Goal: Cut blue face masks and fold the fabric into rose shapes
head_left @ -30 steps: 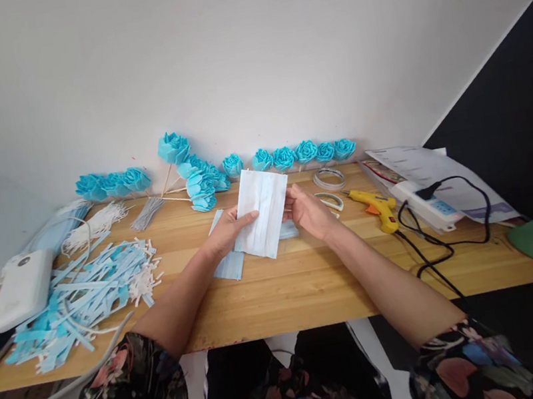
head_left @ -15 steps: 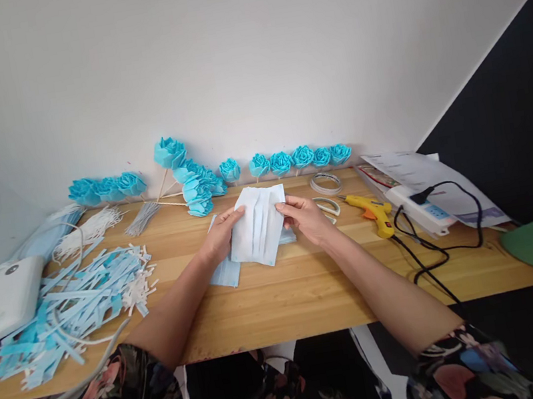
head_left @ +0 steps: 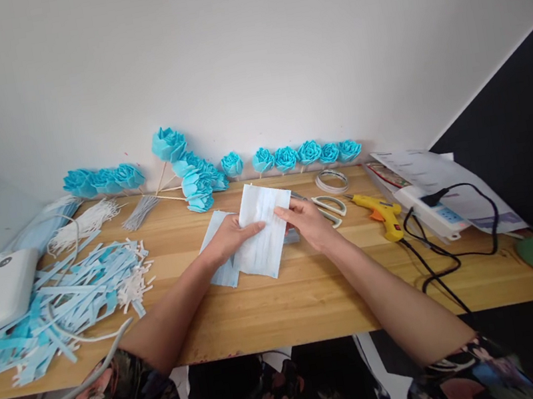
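A pale blue-white pleated face mask sheet (head_left: 266,253) without ear loops is held up in front of me, tilted slightly. My left hand (head_left: 232,237) pinches its left side, thumb on the front and fingers behind. On the right side, my right hand (head_left: 306,221) grips it the same way, its fingertips partly hidden by the sheet. Beneath, on the table, lies another light blue mask piece (head_left: 225,275), mostly covered. Scissors (head_left: 332,204) with pale handles rest just beyond my right hand, their blades partly hidden.
Blue paper-like flowers (head_left: 285,158) line the wall. Cut blue strips (head_left: 83,289), grey wires (head_left: 141,212) and a white power bank (head_left: 5,291) lie left. Right are a tape roll (head_left: 332,182), yellow glue gun (head_left: 383,213), power strip (head_left: 433,210) and black cords (head_left: 443,293).
The sheet's open pleats now lie flatter and narrower. My left thumb has moved inward across its front, and the hands are closer together. The view has shifted slightly.
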The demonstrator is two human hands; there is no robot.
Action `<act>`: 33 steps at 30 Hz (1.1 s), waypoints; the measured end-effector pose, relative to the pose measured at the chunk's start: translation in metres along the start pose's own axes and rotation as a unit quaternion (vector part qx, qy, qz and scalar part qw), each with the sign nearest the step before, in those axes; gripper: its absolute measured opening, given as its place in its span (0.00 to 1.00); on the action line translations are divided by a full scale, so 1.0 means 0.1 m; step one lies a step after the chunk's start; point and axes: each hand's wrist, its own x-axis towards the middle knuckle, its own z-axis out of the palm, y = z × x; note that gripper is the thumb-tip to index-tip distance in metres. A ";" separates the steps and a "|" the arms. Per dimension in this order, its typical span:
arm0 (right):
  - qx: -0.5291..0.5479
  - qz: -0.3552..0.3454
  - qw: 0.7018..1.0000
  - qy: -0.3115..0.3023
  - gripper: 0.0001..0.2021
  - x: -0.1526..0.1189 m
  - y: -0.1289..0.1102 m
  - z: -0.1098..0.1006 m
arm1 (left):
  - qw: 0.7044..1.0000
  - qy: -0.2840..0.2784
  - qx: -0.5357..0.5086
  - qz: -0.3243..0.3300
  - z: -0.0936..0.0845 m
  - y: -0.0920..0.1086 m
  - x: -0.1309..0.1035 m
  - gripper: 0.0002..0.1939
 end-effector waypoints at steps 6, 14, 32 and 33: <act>-0.037 -0.002 0.999 0.027 0.16 0.02 0.08 0.00 | 0.999 -0.004 0.033 -0.010 0.04 0.03 -0.03 0.21; -0.130 -0.083 0.988 0.026 0.17 0.06 -0.03 -0.17 | 0.999 0.043 -0.013 0.000 0.02 -0.04 0.02 0.23; -0.717 0.080 0.689 0.068 0.16 -0.01 -0.31 -0.71 | 0.985 0.082 -0.143 0.048 -0.01 -0.07 0.10 0.25; -0.719 0.079 0.687 0.067 0.16 0.00 -0.30 -0.71 | 0.985 0.083 -0.140 0.050 -0.01 -0.07 0.09 0.25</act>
